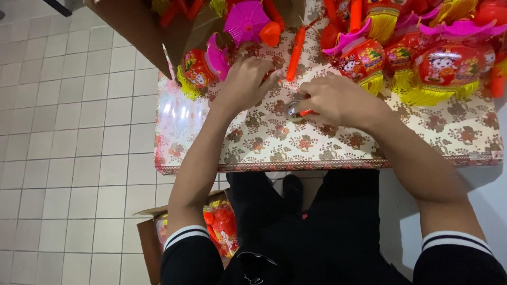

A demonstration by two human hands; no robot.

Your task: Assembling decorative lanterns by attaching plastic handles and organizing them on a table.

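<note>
Seen from the head cam, both hands work near the middle of the table, which has a floral cover.

The right hand is curled narrow around a small clear round piece with a short orange stub sticking out of it. The piece sits at the hand's fingertips, i.e. on its inner side, toward the left hand. The stub's long axis runs roughly left-right, along the table's near edge. Can't tell if the piece rests on the cover or is lifted just off it.

The left hand is loosely cupped, palm down, fingers bent and tips pointing at the right hand. Can't tell if it holds anything; nothing shows under it. It's near the clear piece but not touching, so the right hand is the nearer one, in contact.

An orange stick lies just beyond the gap btw the hands, long axis running away toward the far edge, slightly tilted.

Far edge is crowded: red lanterns w/ yellow fringe, one lantern just beside the left hand, a bigger lantern toward the far right corner, a pink parasol top behind.

Open room: bare cover btw the hands and the near edge, and out toward the near right corner. Past the left edge there's tiled floor, and a cardboard box of more red pieces below the near edge.
</note>
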